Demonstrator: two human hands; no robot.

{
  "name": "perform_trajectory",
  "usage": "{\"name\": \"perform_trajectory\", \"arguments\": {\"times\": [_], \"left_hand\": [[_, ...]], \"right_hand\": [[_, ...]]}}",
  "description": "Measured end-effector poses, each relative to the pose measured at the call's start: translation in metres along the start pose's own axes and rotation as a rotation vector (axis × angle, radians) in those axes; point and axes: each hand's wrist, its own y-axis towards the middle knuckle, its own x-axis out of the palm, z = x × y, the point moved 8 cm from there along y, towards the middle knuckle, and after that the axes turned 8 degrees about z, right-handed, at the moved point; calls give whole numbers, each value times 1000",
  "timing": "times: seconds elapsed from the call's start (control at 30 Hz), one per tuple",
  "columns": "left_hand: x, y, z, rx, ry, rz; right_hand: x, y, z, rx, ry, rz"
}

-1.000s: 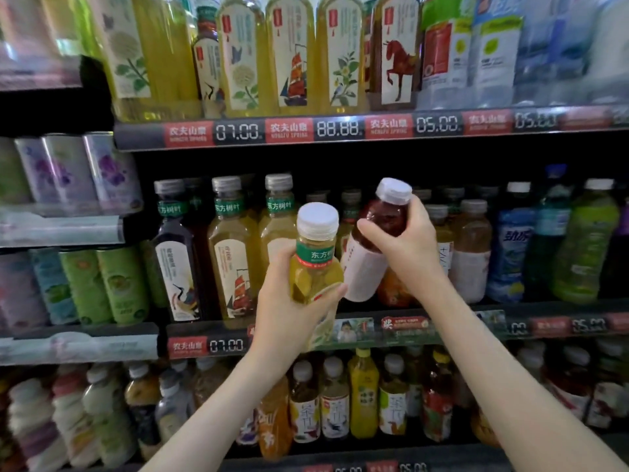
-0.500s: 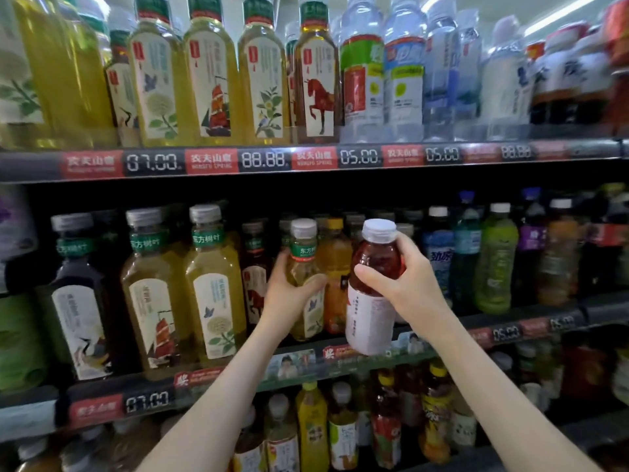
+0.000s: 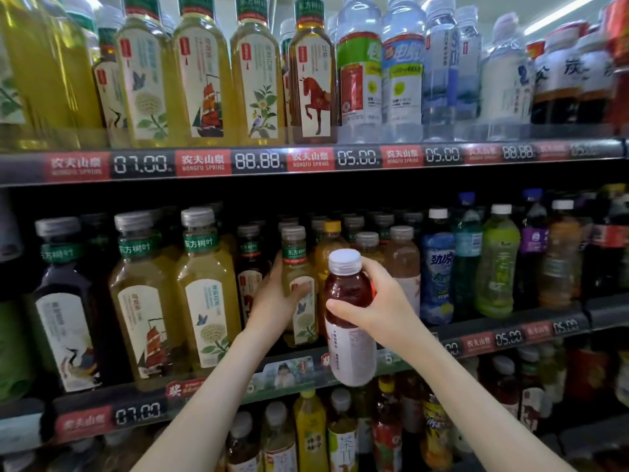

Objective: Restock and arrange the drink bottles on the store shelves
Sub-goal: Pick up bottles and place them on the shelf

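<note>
left hand grips yellow bottle — fingers hidden; right hand grips red bottle

Both my bare forearms rise from the near edge and converge toward the far middle. My left hand is farther in, wrapped round the body of a yellow tea bottle, thumb across its front. My right hand sits nearer, just to the right, gripping a red drink bottle below the cap, thumb in front and fingers curled behind.
</note>
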Motion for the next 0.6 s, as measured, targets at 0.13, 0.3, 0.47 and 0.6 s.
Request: {"name": "perform_trajectory", "arguments": {"times": [0.13, 0.3, 0.47, 0.6], "left_hand": [[-2, -34, 12, 109, 22, 43], [1, -96, 42, 131, -161, -423], [-28, -88, 38, 66, -103, -92], [-34, -97, 19, -47, -168, -59]], "right_hand": [[13, -10, 3, 46, 43, -22], [20, -13, 4, 112, 152, 18], [44, -18, -13, 108, 183, -129], [37, 9, -25, -60, 88, -70]]}}
